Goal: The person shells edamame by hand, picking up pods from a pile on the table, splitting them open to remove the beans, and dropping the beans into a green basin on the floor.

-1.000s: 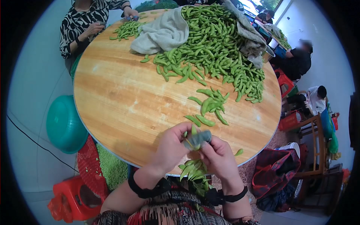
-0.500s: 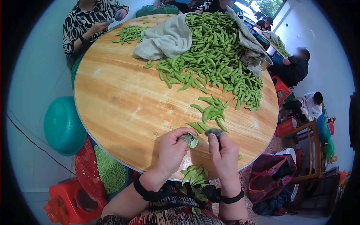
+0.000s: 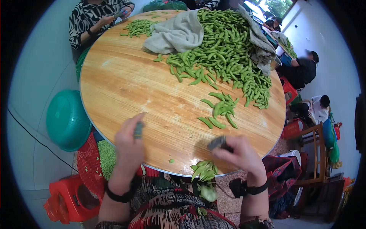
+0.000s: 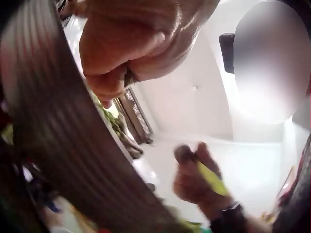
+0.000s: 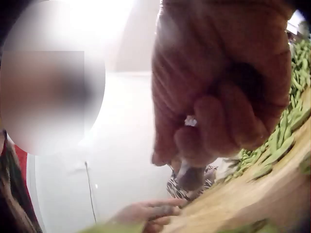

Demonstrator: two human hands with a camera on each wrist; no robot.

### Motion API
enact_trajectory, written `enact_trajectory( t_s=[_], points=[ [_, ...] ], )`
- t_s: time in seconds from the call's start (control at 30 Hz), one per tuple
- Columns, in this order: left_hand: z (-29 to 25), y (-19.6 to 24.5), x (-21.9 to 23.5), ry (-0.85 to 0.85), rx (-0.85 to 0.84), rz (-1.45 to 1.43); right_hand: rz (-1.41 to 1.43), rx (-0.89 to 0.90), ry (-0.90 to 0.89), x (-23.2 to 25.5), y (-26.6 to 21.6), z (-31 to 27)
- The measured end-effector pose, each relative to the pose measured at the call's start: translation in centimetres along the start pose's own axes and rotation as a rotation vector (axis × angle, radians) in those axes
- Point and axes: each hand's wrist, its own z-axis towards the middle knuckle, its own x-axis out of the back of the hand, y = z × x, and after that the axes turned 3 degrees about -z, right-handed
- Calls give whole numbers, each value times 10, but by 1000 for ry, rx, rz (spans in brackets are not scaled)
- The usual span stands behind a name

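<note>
My left hand, blurred, is over the table's near left edge, its fingers extended and a grey-green cover on one digit. No pod shows in it. My right hand hovers by the near right edge, thumb and grey-covered fingertip apart, the other fingers loosely bent. Below it a blurred pale soybean pod is in front of my lap. Opened green pods lie at the table edge, and a single bean shows between my hands. A small group of soybean pods lies beyond my right hand.
A large heap of soybean pods with a grey cloth covers the far side of the round table. Shelled beans fill a container at lower left, near a teal basin and red stool. Other people sit around.
My hands worked together on a pod, then moved apart. The left swung left, away from the pod; the right drew back toward the table edge. A pale pod now shows below it.
</note>
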Motion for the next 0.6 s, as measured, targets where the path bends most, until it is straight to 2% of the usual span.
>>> enact_trajectory(
  t_s=[0.03,0.1,0.13,0.17,0.2,0.27,0.3,0.37,0.4,0.43,0.47,0.5,0.57,0.6],
  points=[
    [-2,3,3,-9,-7,-5,-1,-7,10,0,-1,5],
    [-12,6,8,-331,-20,96,-495,-140,212,1,-3,22],
    [-22,10,1,-546,-30,-101,-629,-157,185,-2,-1,29],
    [-29,17,-10,-753,-42,-301,-634,-155,187,-9,1,33],
    [-28,27,-18,-746,-47,-304,-745,-182,172,-16,3,39],
    [-23,45,-29,-862,504,-803,-910,-206,125,-22,14,42],
    [-20,49,-33,-861,503,-809,-915,-206,123,-22,16,41],
    [-7,55,-41,-600,601,-1072,-778,-96,177,-15,19,39],
    [-1,57,-44,-567,661,-1161,-783,-89,180,-10,18,36],
    [2,56,-47,-560,653,-1164,-150,-273,111,-4,15,30],
    [3,55,-51,-642,762,-1270,491,-439,30,-1,13,24],
    [3,54,-55,-729,876,-1373,493,-439,30,-2,11,18],
    [1,54,-62,-780,860,-1474,1277,-573,-120,-3,7,6],
    [-1,53,-65,-827,840,-1580,1309,-538,-145,-5,3,3]
  ],
)
